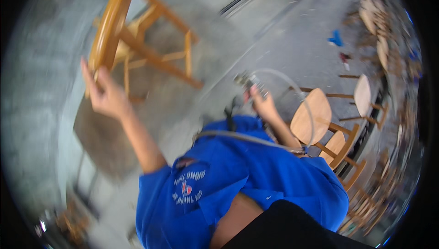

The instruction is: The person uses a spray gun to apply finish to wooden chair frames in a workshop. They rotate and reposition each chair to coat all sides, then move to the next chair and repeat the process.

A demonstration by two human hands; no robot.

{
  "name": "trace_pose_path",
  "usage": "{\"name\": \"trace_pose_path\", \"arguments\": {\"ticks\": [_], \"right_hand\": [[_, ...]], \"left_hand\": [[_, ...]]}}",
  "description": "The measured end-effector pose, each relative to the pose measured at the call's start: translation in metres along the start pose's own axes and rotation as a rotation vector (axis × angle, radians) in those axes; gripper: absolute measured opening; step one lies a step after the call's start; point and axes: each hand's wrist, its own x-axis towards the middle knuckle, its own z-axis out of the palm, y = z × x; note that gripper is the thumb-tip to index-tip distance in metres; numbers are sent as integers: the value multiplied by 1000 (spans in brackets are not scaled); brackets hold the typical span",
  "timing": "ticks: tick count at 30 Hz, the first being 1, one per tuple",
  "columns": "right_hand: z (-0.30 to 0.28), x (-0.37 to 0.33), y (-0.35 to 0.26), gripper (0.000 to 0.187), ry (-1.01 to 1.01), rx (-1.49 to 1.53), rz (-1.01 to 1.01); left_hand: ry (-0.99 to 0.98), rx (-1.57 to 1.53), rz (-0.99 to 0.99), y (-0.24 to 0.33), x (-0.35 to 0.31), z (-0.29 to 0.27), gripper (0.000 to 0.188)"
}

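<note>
With fingers of the left hand (111,99) parted around the near end of a glossy wooden chair (111,29) at the left side of the grey floor (297,47), too blurred to tell whether gripping, reaches outward. In the right hand (265,107), with fingers wrapped round it, holds a metallic spray gun (249,82) trailing a clear hose (302,95), well apart from that chair. Pictured toward the floor's right edge: pale-seated chairs (311,114).
</note>
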Motion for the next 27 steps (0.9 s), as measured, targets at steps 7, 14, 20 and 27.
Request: {"name": "trace_pose_path", "arguments": {"ticks": [7,14,20,27], "right_hand": [[38,80,5,44,13,145,35],[95,195,-9,48,-261,134,-20],[153,269,-11,46,-460,195,-11],[190,322,1,44,-592,302,110]], "left_hand": [[-122,-70,11,-22,27,-27,50],[-78,48,-3,8,25,-36,41],[-13,299,-33,21,18,-32,40],[3,403,-60,19,14,-37,40]]}}
